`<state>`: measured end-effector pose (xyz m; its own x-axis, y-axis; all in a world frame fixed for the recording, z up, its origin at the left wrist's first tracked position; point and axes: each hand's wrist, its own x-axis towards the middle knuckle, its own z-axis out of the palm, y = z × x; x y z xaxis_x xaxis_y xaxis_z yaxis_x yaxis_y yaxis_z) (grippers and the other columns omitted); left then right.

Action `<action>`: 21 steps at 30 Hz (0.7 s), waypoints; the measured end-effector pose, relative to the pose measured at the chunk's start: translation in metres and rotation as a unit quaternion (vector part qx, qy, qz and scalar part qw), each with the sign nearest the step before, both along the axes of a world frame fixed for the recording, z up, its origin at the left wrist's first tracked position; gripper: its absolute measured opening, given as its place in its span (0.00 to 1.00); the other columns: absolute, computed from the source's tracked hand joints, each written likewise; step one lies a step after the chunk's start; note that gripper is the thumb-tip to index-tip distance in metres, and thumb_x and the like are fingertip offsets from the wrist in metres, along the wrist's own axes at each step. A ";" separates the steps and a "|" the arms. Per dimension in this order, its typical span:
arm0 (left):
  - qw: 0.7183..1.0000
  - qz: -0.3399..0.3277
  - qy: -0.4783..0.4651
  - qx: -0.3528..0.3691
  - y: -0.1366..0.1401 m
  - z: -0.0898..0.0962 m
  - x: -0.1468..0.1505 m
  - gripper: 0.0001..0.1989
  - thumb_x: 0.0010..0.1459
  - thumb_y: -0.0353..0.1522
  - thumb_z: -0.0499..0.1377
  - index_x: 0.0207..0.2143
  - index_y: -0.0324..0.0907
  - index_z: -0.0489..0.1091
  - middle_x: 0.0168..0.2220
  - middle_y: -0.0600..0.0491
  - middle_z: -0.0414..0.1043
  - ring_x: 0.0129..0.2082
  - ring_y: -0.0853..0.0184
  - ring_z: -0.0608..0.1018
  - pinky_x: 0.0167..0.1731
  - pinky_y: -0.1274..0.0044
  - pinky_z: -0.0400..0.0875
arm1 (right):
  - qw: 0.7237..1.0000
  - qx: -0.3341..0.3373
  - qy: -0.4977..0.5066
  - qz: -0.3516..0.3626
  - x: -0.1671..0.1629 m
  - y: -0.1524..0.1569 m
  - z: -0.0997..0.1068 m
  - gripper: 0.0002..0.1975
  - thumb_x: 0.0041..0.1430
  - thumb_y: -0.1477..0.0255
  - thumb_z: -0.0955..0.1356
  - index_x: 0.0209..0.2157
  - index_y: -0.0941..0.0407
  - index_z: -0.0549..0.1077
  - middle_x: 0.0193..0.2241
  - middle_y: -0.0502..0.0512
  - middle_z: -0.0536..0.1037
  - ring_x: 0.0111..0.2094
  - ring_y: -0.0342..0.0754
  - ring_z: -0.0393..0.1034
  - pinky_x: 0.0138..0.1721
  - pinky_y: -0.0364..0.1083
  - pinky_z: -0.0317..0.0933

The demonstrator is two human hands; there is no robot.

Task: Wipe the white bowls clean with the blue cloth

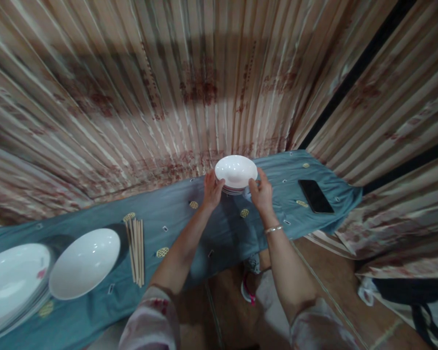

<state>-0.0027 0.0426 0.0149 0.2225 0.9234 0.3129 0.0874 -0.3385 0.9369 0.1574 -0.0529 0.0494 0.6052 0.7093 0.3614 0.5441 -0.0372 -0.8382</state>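
A small stack of white bowls (236,170) is at the far side of the cloth-covered table, its shiny inside facing up. My left hand (213,190) grips the stack's left side, thumb at the near rim. On the right side, my right hand (261,192) holds it the same way, with a bracelet on that wrist. Lower rims show under the top bowl. Whether the stack rests on the cloth or is slightly raised, I cannot tell.
A teal patterned cloth (175,214) covers the narrow table. To the left lie wooden chopsticks (136,250), a large white bowl (85,265) and stacked white plates (12,282). A black phone (316,196) lies at the right. Pleated curtains (168,97) hang behind.
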 end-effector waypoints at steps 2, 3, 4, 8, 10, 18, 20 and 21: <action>1.000 0.006 0.002 -0.003 0.001 -0.003 0.001 0.25 0.58 0.45 0.63 0.55 0.45 0.74 0.63 0.44 0.69 0.72 0.50 0.57 0.73 0.57 0.39 | 1.000 -0.020 -0.010 -0.005 0.002 0.000 0.000 0.33 0.57 0.60 0.62 0.59 0.64 0.72 0.30 0.58 0.80 0.31 0.53 0.72 0.34 0.47 0.65; 1.000 0.009 0.004 -0.003 0.002 -0.005 0.002 0.26 0.57 0.46 0.63 0.55 0.45 0.73 0.63 0.44 0.69 0.72 0.50 0.58 0.73 0.57 0.40 | 1.000 -0.025 -0.016 -0.006 0.003 0.000 0.000 0.33 0.57 0.60 0.62 0.59 0.64 0.72 0.30 0.58 0.80 0.30 0.52 0.71 0.33 0.47 0.65; 1.000 0.011 0.006 -0.001 0.002 -0.007 0.003 0.26 0.57 0.46 0.64 0.55 0.45 0.73 0.64 0.44 0.69 0.72 0.50 0.58 0.73 0.57 0.40 | 0.999 -0.028 -0.022 -0.006 0.004 -0.001 0.000 0.33 0.57 0.60 0.62 0.58 0.64 0.73 0.29 0.58 0.80 0.30 0.52 0.71 0.33 0.47 0.64; 1.000 0.019 0.005 -0.016 0.003 -0.014 0.007 0.28 0.56 0.46 0.64 0.56 0.44 0.73 0.67 0.42 0.65 0.73 0.48 0.54 0.72 0.55 0.41 | 0.999 -0.042 -0.031 -0.011 0.005 -0.001 0.000 0.33 0.56 0.60 0.62 0.57 0.64 0.74 0.28 0.58 0.80 0.28 0.51 0.70 0.32 0.46 0.63; 0.999 0.025 -0.002 -0.032 0.003 -0.016 0.009 0.29 0.56 0.46 0.64 0.56 0.43 0.73 0.69 0.42 0.62 0.74 0.48 0.51 0.72 0.55 0.41 | 0.998 -0.053 -0.035 -0.013 0.005 -0.002 0.001 0.33 0.56 0.61 0.62 0.57 0.65 0.74 0.27 0.59 0.80 0.27 0.51 0.69 0.32 0.46 0.63; 0.998 0.011 0.057 -0.033 0.000 -0.013 0.012 0.29 0.63 0.47 0.58 0.63 0.46 0.67 0.72 0.45 0.58 0.76 0.52 0.48 0.72 0.54 0.41 | 0.992 -0.105 -0.069 -0.024 0.007 -0.001 0.005 0.33 0.56 0.63 0.62 0.59 0.67 0.73 0.29 0.61 0.82 0.29 0.52 0.72 0.35 0.47 0.64; 0.998 0.012 0.063 -0.025 0.000 -0.014 0.013 0.30 0.64 0.48 0.56 0.64 0.47 0.66 0.72 0.45 0.58 0.76 0.52 0.48 0.72 0.54 0.42 | 0.990 -0.119 -0.073 -0.020 0.007 -0.002 0.007 0.33 0.57 0.63 0.62 0.60 0.67 0.72 0.29 0.61 0.82 0.30 0.52 0.73 0.35 0.47 0.64; 0.998 0.011 0.067 -0.016 0.000 -0.014 0.014 0.30 0.64 0.49 0.56 0.65 0.47 0.65 0.72 0.44 0.58 0.76 0.52 0.48 0.72 0.54 0.43 | 0.989 -0.124 -0.075 -0.018 0.006 -0.002 0.007 0.33 0.58 0.63 0.62 0.60 0.67 0.72 0.30 0.61 0.83 0.30 0.52 0.73 0.35 0.47 0.64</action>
<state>0.0118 0.0421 0.0005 0.2404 0.9373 0.2523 0.2185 -0.3055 0.9268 0.1639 -0.0547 0.0568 0.5849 0.7660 0.2666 0.6562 -0.2537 -0.7106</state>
